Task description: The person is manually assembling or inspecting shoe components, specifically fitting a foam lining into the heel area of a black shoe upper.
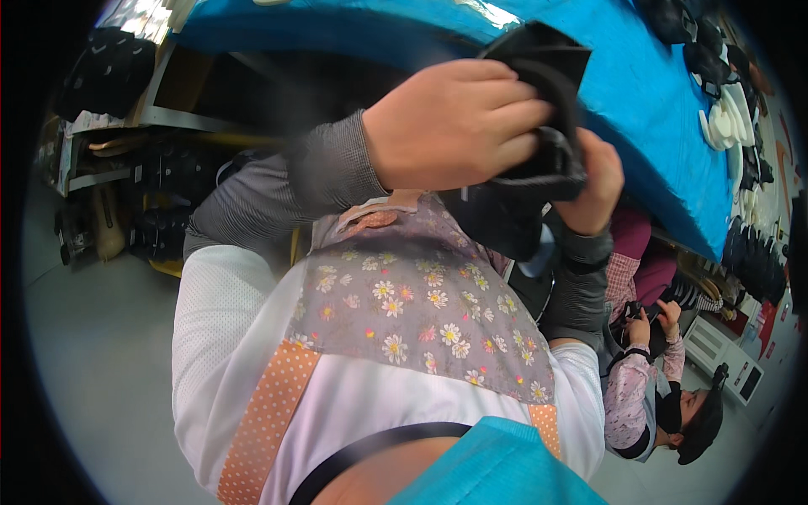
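Observation:
In front of my chest, above the edge of a blue-covered table, I hold a black folded piece point(539, 156). It has a curved, cuff-like opening and a flat flap at its far end; its exact kind cannot be made out. My left hand point(461, 126) comes across from the left, back of the hand up, its fingers curled over the piece's near side and partly into its fold. My right hand point(594, 183) grips the piece from the right side, and the fingers are partly hidden behind it. More black material point(505, 220) hangs below, between my hands and my apron.
The blue-covered table point(648, 126) curves around ahead and right. White shoe-shaped pieces point(729, 122) and several black items point(749, 252) line the far right. A metal-framed rack point(189, 119) with black items stands left. Another person point(648, 396) works at the lower right, holding something small and dark.

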Motion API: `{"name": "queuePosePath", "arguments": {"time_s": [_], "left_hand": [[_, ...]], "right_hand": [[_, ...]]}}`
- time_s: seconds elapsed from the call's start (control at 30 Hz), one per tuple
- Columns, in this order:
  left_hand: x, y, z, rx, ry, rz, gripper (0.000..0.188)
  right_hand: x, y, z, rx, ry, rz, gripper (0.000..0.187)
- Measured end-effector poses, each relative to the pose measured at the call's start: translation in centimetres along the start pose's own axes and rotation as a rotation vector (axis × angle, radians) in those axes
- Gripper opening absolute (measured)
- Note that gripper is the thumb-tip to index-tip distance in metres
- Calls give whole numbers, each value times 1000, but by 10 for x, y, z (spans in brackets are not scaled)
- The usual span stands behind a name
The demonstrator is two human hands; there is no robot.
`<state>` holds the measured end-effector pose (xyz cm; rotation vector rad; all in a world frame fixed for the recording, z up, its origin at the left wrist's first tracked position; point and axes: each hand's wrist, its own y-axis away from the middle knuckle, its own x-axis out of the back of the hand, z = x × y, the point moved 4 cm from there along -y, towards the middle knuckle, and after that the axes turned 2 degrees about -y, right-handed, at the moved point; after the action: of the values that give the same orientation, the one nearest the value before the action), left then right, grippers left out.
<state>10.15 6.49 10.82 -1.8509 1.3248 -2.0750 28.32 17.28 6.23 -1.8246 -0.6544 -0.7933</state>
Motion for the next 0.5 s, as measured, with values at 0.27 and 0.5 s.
{"name": "queuePosePath", "arguments": {"time_s": [0.27,0.5], "left_hand": [[-90,56,3,345,203,-169,30],[-111,61,3,514,292,-140,26]], "right_hand": [[-62,45,11,-95,-22,-52,51],[-64,44,12,-147,-85,81,30]]}}
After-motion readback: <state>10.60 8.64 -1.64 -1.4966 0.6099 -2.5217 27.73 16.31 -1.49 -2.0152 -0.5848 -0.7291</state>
